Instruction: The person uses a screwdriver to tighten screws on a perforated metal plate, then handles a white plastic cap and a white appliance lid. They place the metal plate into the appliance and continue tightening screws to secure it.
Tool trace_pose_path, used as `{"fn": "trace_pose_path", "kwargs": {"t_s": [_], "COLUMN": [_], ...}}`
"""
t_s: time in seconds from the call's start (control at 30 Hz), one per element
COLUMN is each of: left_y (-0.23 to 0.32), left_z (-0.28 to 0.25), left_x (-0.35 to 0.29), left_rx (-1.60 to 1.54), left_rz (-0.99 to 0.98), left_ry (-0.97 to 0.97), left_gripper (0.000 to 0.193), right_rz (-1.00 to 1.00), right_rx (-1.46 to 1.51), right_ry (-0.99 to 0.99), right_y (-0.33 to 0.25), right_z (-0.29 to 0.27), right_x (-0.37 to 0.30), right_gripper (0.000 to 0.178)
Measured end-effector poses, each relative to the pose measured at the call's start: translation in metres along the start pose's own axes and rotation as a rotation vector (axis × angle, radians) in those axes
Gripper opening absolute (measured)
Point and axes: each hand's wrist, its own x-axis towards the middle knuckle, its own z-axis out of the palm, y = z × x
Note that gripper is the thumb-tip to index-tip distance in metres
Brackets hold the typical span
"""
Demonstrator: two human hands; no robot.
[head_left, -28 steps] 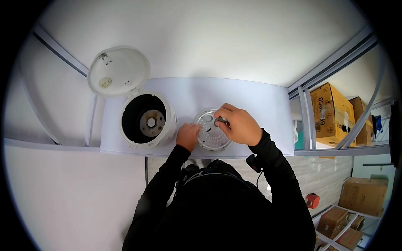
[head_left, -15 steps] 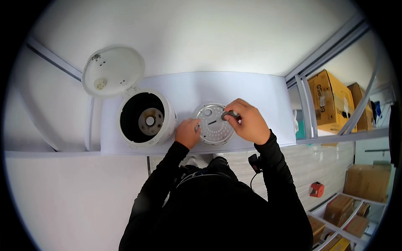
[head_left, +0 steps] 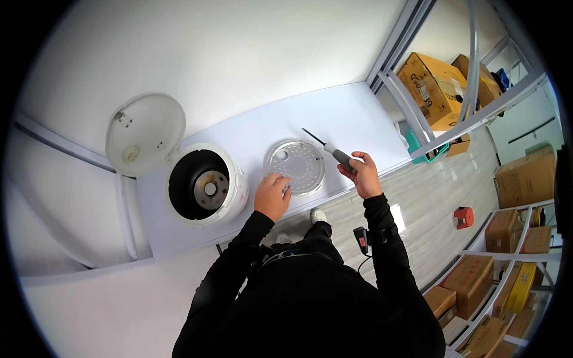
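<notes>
A white rice cooker (head_left: 237,190) stands at the left of the table, its lid (head_left: 146,134) raised and its dark inside showing a metal heating plate (head_left: 211,190). To its right lies a round, dimpled metal plate (head_left: 301,167) with a round hole near its upper left. My left hand (head_left: 273,198) has its bent fingers and thumb at the plate's lower left edge, gripping it there. In my right hand (head_left: 365,176) is a screwdriver (head_left: 339,156) with a grey handle, held beyond the plate's right side. Its dark shaft points up and left, apart from the plate.
The pale table (head_left: 343,113) runs along a white wall. A frame post (head_left: 412,107) rises at its right end, near a teal bin (head_left: 418,146) and a yellow carton (head_left: 436,89). Shelved cartons (head_left: 468,277) and a red stool (head_left: 463,218) stand at lower right.
My right hand has drawn the screwdriver away from the plate to the right, so its shaft now shows. The view has turned; my left hand stays at the plate's edge.
</notes>
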Motion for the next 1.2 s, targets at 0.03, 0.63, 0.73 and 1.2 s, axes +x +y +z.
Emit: {"fn": "trace_pose_path", "kwargs": {"t_s": [0.03, 0.63, 0.73, 1.2], "left_y": [0.0, -0.004, -0.005, -0.007], "left_z": [0.001, 0.011, 0.014, 0.017], "left_x": [-0.002, -0.01, -0.008, -0.012], "left_rx": [0.011, 0.128, 0.116, 0.208], "left_rz": [-0.003, -0.283, -0.289, -0.325], "left_ry": [0.001, -0.121, -0.108, -0.117], "left_gripper": [0.028, 0.119, 0.12, 0.118], "right_rz": [-0.037, -0.753, -0.704, -0.622], "right_rx": [0.031, -1.146, -1.171, -1.377], "right_ry": [0.025, 0.045, -0.047, -0.112], "right_y": [0.012, 0.067, 0.059, 0.049], "right_z": [-0.007, -0.021, -0.015, -0.018], "right_x": [-0.001, 0.031, 0.034, 0.059], "right_gripper": [0.034, 0.044, 0.045, 0.053]}}
